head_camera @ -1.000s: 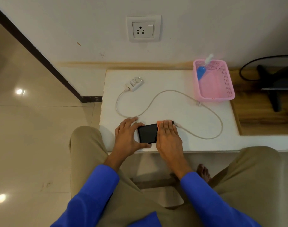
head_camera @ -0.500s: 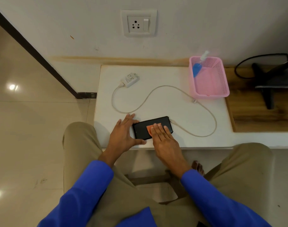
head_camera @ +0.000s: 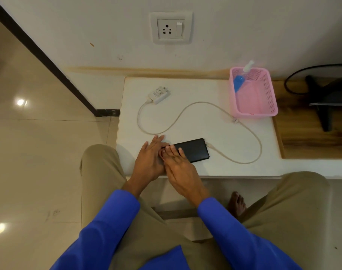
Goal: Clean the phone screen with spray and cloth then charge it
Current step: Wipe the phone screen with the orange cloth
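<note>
A: How will the phone point(head_camera: 192, 150) handle?

B: I'd judge it light, stiff and flat, with slick glass that skids on the white table point(head_camera: 205, 117) unless braced. It lies face up near the table's front edge, left of the middle. Take it by its long edges or by the left end, never by the cable point(head_camera: 251, 137) end on the right.

A: And the hands?

B: The left hand point(head_camera: 149, 160) rests at the phone's left end, fingers point(head_camera: 156, 141) nearly straight and spread, steadying it. The right hand point(head_camera: 182, 172) lies flat, its fingers point(head_camera: 173, 150) straight and together on the screen's left part. Only a sliver of pink shows beneath them, probably the cloth; I can't tell more.

A: The spray?

B: The bottle point(head_camera: 241, 79) leans in the pink basket point(head_camera: 263, 114) at the back right corner, well apart.
</note>
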{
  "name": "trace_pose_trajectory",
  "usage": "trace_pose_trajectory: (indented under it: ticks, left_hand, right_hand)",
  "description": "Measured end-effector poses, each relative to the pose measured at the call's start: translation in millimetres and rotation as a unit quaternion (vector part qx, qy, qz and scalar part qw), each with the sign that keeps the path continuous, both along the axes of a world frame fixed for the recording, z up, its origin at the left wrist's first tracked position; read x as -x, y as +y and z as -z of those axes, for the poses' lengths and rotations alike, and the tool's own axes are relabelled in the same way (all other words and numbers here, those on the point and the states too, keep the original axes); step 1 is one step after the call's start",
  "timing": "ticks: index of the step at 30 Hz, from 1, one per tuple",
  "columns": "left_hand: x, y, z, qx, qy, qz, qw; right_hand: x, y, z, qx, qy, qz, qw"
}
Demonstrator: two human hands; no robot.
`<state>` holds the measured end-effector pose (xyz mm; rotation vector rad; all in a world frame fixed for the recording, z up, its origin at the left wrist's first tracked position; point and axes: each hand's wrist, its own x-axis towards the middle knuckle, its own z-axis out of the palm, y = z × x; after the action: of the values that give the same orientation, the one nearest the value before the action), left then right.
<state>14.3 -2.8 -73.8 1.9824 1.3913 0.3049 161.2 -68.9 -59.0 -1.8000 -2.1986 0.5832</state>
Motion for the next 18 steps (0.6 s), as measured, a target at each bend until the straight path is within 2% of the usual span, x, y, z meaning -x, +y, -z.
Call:
trace_pose_trajectory:
  ticks: [4, 10, 14, 18]
  left_hand:
    - [0.3, 0.6, -0.3, -0.006, -0.011, 0.007, 1.0]
    - [-1.1, -0.5, -3.6, 0.001, -0.003, -0.009, 1.0]
    - [-1.9, -0.7, -3.9, 0.01, -0.014, -0.012, 1.0]
    - [0.0, 0.1, -3.8, -0.001, -0.024, -0.001, 1.0]
  right_hand:
    - [-39.5, 3.1, 2.7, -0.032, -0.079, -0.043, 0.995]
    - [-97.5, -7.2, 8.8, -0.006, -0.107, 0.105, 0.989]
    - [-53.3, -15.3, 6.8, -0.031, -0.065, 0.106, 0.992]
    - [-3.2, -26.2, 2.5, -0.022, -0.016, 0.003, 1.0]
